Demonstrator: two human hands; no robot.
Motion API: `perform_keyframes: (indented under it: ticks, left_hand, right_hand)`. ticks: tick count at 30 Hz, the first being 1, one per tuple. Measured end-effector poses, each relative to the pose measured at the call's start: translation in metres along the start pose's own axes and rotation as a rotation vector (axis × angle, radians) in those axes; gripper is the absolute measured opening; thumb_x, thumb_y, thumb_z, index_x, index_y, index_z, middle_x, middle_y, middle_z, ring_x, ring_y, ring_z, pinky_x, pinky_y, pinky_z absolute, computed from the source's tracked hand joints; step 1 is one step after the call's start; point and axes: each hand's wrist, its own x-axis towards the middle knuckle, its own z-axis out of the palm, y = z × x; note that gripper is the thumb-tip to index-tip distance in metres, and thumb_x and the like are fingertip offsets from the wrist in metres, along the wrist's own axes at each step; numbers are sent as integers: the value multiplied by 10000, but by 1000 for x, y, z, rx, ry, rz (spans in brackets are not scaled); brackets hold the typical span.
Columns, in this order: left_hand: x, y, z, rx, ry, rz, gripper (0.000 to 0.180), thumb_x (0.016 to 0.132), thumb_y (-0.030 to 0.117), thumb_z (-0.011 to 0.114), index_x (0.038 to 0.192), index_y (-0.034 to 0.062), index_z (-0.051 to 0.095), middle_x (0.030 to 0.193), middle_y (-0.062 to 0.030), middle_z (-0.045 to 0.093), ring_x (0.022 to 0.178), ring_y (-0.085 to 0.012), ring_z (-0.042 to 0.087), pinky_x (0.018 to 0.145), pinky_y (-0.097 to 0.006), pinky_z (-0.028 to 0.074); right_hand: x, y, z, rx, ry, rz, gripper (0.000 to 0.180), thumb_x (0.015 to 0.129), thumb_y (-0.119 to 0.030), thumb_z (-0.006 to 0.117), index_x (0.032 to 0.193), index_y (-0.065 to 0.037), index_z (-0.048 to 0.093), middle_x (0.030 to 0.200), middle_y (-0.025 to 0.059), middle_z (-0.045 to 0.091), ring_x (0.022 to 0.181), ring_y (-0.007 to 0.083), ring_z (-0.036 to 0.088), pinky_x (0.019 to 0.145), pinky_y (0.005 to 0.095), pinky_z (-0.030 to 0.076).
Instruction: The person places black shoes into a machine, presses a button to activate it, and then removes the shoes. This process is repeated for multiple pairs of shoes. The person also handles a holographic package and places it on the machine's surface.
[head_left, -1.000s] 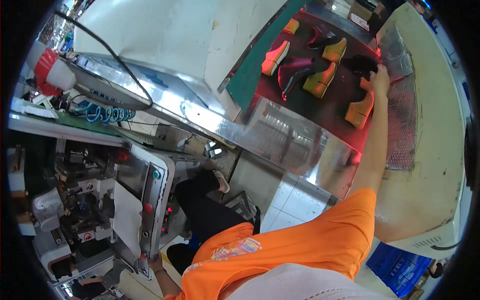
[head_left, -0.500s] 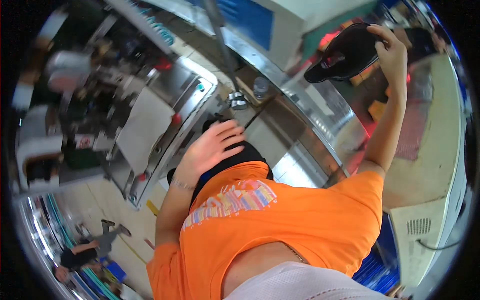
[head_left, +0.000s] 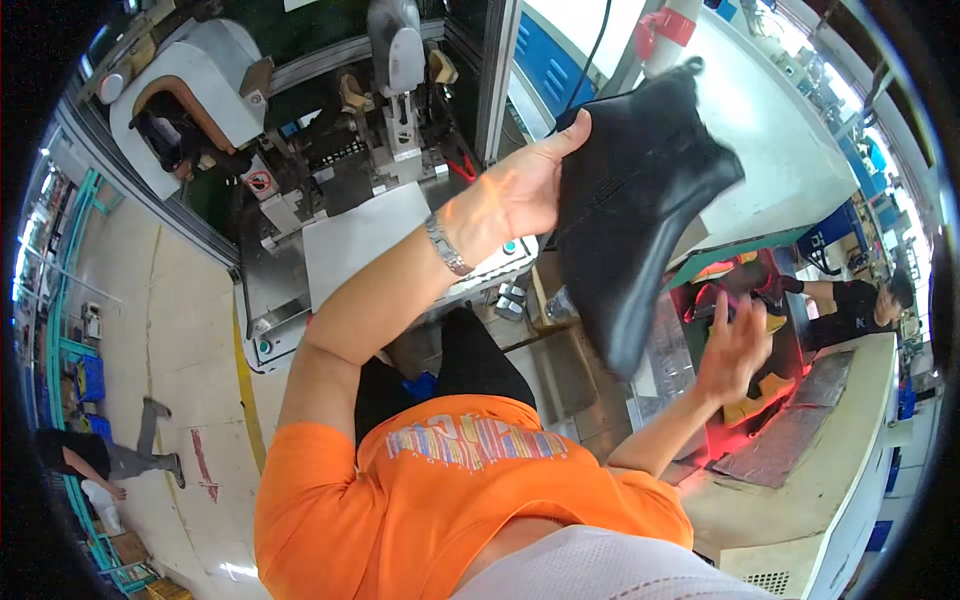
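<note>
A black leather shoe upper (head_left: 635, 195), glossy along its curved lower edge, hangs tilted in front of me. My left hand (head_left: 515, 195) grips its left edge, thumb on the near face and the other fingers hidden behind it. My right hand (head_left: 738, 350) is free of it, fingers apart, to the right of the upper's lower tip and in front of a red-lit opening (head_left: 715, 425) with yellow and dark pieces in it.
At left stands a machine with a metal table (head_left: 275, 285) and clamp-like fixtures (head_left: 400, 130). A pale machine housing (head_left: 830, 430) borders the red-lit opening on the right. One person (head_left: 850, 310) is beyond it; another person (head_left: 110, 460) is on the floor at far left.
The black upper has passed from my right hand to my left, which rose from my lap. My right hand has let go and lowered. My view has turned.
</note>
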Motion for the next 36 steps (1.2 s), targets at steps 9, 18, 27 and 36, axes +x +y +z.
perform_keyframes:
  ticks: [9, 18, 27, 36]
  left_hand:
    - [-40, 42, -16, 618, 81, -166, 350, 836, 257, 549, 1054, -16, 530, 1019, -94, 587, 929, -167, 564, 842, -292, 436]
    - [-120, 94, 1, 1252, 254, -214, 300, 864, 262, 512, 990, -6, 561, 925, 7, 593, 833, -44, 508, 775, -193, 394]
    - [-141, 139, 34, 1639, 527, 304, 162, 875, 174, 497, 925, 26, 539, 816, 62, 496, 782, -25, 441, 725, -174, 355]
    - [-71, 204, -51, 829, 767, 946, 374, 783, 144, 639, 1079, -23, 482, 977, -43, 553, 916, -101, 484, 813, -222, 360]
  right_hand:
    - [108, 139, 109, 130, -458, 598, 577, 825, -325, 526, 1204, 85, 378, 1154, 128, 486, 1051, 180, 469, 886, 269, 377]
    - [154, 180, 154, 32, -1238, 918, 344, 773, -359, 617, 839, -26, 560, 748, -52, 535, 712, 32, 463, 667, 184, 373]
    - [183, 193, 198, 88, -728, 773, 136, 825, -171, 564, 914, -76, 600, 785, -33, 591, 721, 35, 522, 633, 166, 399]
    - [243, 296, 241, 140, -322, 742, 149, 799, -72, 551, 929, -28, 608, 788, 51, 627, 664, 120, 590, 598, 250, 493]
